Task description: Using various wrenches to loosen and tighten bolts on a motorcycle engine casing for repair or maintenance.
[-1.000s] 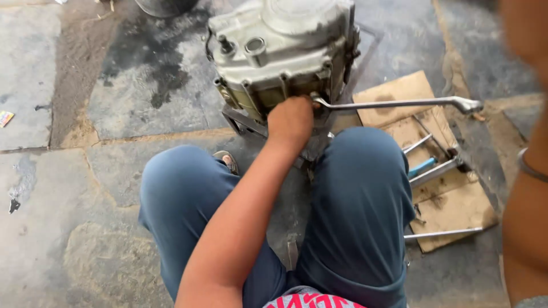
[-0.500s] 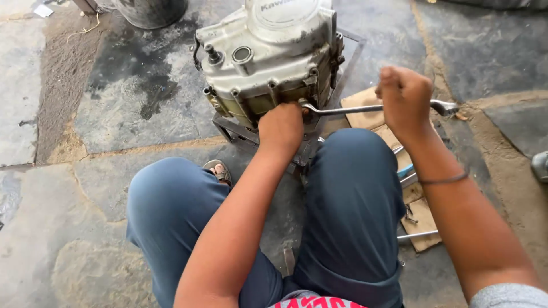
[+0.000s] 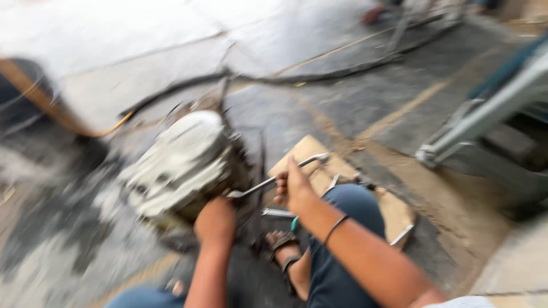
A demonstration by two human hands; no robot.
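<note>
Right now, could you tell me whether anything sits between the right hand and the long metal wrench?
Nothing visible does: the right hand is closed around the wrench, and the left hand rests against the engine.

Blue trousers (image 3: 337, 268), dark sandal (image 3: 283, 245), thin black wristband (image 3: 334, 228).

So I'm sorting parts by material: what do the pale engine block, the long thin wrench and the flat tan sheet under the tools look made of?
Pale engine block: probably cast metal, dull grey-white. Long thin wrench: bright, shiny steel, apparently. Flat tan sheet: looks like matte cardboard. Blur leaves all uncertain.
</note>
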